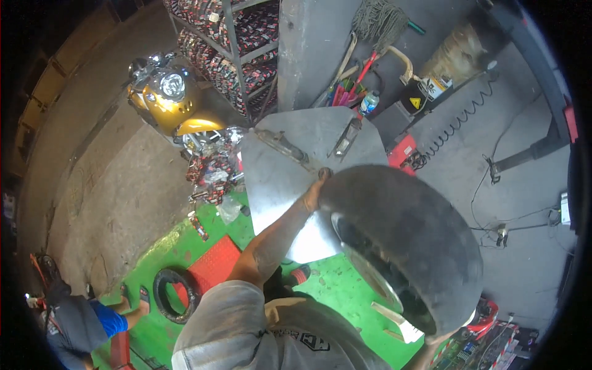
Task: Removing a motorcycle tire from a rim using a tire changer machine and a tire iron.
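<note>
I hold a large black car tire [413, 234] with a metal rim [364, 265] inside, tilted on its side at the right of the head view. My left hand [314, 191] grips its upper left edge, just over the steel turntable [274, 203] of a tire machine. Metal clamp jaws [280, 145] lie on the turntable beyond that hand. My right hand [435, 342] grips the tire's lower edge, its fingers partly hidden behind it.
A yellow scooter [188, 123], a rack of small packages [253, 31] and mops [373, 31] stand behind. A co-worker [80, 324] is at lower left, near a loose tire [160, 299] and red platform [213, 256]. A machine column [555, 132] rises at right.
</note>
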`<state>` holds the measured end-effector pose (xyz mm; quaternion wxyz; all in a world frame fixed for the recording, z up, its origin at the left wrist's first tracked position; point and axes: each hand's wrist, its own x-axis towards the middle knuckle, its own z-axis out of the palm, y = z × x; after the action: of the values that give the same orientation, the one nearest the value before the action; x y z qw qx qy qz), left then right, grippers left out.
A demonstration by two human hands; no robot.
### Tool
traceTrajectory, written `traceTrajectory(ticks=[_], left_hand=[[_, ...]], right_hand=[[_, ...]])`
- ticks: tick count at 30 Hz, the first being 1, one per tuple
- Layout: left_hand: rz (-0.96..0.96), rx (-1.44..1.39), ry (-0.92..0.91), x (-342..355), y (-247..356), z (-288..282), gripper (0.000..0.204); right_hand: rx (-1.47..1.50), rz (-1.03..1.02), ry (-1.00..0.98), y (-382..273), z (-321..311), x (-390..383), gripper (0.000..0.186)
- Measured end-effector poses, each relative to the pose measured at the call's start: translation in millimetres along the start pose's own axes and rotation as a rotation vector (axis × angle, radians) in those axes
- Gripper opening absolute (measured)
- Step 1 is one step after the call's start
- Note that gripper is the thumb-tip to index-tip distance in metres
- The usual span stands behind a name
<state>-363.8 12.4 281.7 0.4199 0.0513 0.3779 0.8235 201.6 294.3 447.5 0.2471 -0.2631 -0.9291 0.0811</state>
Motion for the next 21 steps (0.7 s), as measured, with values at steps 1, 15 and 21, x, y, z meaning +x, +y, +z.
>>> traceTrajectory(ticks=[1,15,21], left_hand=[[-0.064,-0.087,-0.031,6.8,0.0,-2.1,0.083],[0.316,0.579,-0.273,-12.4,190.5,-39.7,0.115],[0.008,0.445,0.19,-52.5,224.6,-47.4,0.097]], right_hand=[[-0.008,-0.001,-0.001,-4.4,4.1,11.4,0.124],[1.11,0.775,0.038,-62.3,64.5,226.2,0.069],[0.866,0.998,-0.354,-182.2,163.6,322.0,0.096]])
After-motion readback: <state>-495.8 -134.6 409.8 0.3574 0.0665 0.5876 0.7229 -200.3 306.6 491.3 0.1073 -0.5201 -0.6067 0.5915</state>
